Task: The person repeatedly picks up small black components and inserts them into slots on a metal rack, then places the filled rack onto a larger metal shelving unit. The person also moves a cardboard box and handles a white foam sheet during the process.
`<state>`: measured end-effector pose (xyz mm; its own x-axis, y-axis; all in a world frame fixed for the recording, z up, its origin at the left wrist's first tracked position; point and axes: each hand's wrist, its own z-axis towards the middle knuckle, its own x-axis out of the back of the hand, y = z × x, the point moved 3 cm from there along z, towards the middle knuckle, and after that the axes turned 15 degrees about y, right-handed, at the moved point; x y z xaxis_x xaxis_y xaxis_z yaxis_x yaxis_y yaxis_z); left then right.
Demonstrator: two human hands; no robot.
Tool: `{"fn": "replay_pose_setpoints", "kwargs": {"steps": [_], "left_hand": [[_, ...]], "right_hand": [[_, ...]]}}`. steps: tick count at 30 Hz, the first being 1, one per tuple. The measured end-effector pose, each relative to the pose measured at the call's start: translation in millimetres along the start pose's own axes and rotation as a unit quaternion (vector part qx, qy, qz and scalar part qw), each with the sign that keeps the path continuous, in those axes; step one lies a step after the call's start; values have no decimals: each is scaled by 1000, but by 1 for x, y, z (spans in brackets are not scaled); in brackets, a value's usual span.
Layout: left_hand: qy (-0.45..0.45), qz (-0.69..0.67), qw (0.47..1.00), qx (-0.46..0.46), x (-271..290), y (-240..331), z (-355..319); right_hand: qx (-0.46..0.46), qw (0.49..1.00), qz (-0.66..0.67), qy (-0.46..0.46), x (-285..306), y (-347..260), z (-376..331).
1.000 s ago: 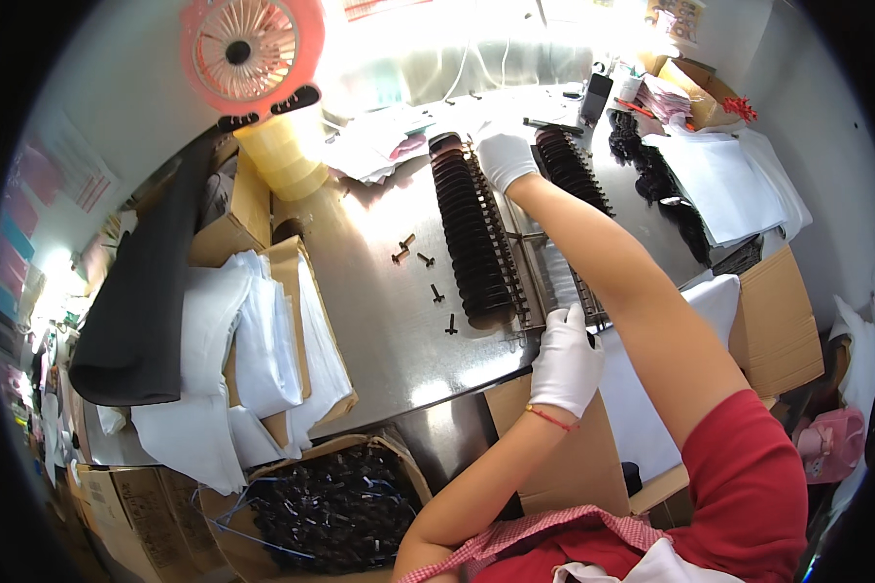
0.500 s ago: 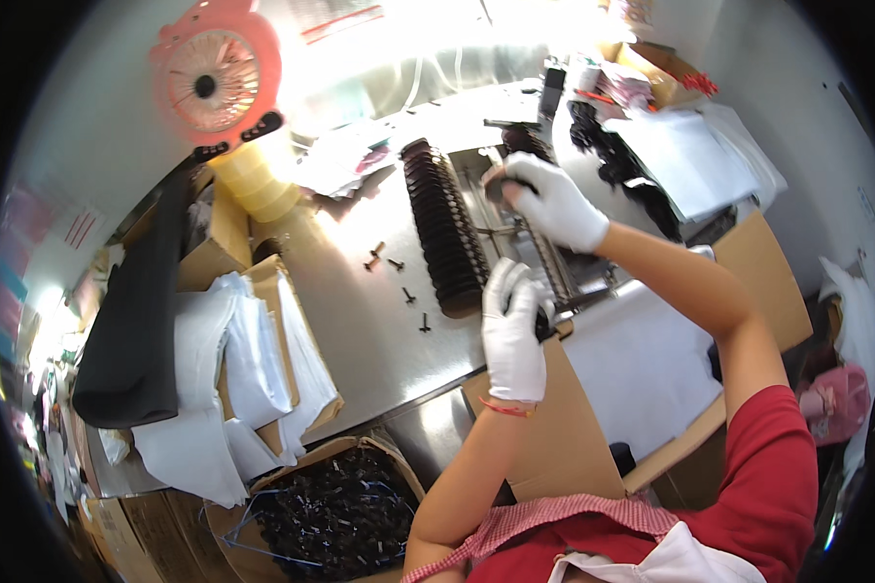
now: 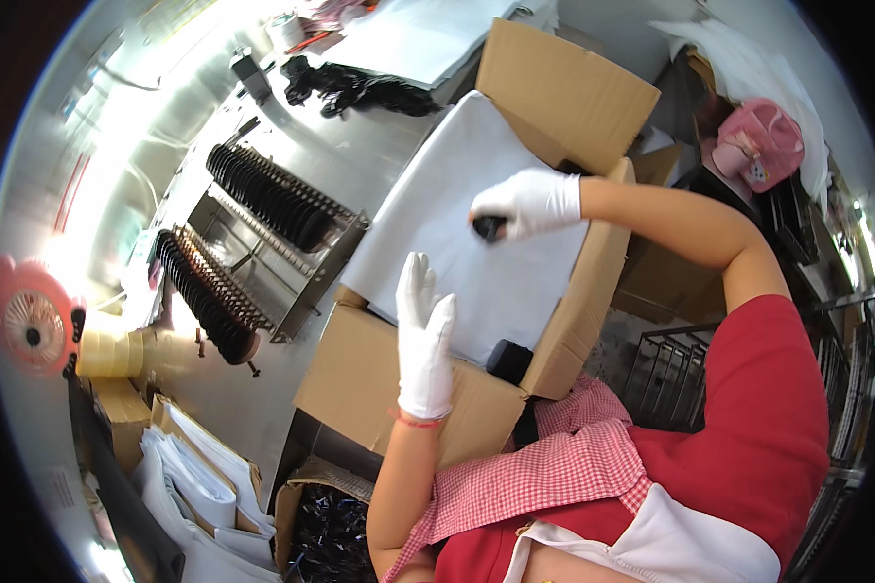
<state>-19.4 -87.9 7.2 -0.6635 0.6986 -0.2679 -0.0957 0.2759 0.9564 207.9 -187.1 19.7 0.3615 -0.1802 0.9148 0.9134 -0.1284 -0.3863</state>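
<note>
Right hand [image 3: 527,202], gloved white, reaches across the white sheet [image 3: 476,223] in the cardboard box [image 3: 574,321], fingers curled around a small black piece [image 3: 489,229]; its axis cannot be told. Left hand [image 3: 425,340] hovers flat, fingers extended, empty.

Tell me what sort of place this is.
Likely a small factory packing bench: a steel table carries racks of black parts, and the gloved right hand holds a dark piece over a paper-lined cardboard box.
</note>
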Motion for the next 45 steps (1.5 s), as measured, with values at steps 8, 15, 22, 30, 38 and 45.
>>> {"fn": "replay_pose_setpoints", "kwargs": {"steps": [8, 15, 22, 30, 38, 45], "left_hand": [[51, 134, 986, -89, 16, 24, 9], [161, 382, 835, -363, 104, 56, 16], [225, 600, 729, -241, 223, 94, 51], [144, 676, 718, -80, 228, 106, 95], [274, 264, 904, 196, 163, 85, 82], [160, 619, 769, 21, 153, 91, 40]], "right_hand": [[-69, 964, -244, -80, 2, 140, -56], [10, 959, -281, 11, -35, 169, -52], [74, 972, -216, 63, -27, 44, 16], [243, 927, 106, 265, -102, -142, 142], [222, 932, 162, 236, -113, -120, 159], [195, 914, 149, 323, -68, -135, 120]]}}
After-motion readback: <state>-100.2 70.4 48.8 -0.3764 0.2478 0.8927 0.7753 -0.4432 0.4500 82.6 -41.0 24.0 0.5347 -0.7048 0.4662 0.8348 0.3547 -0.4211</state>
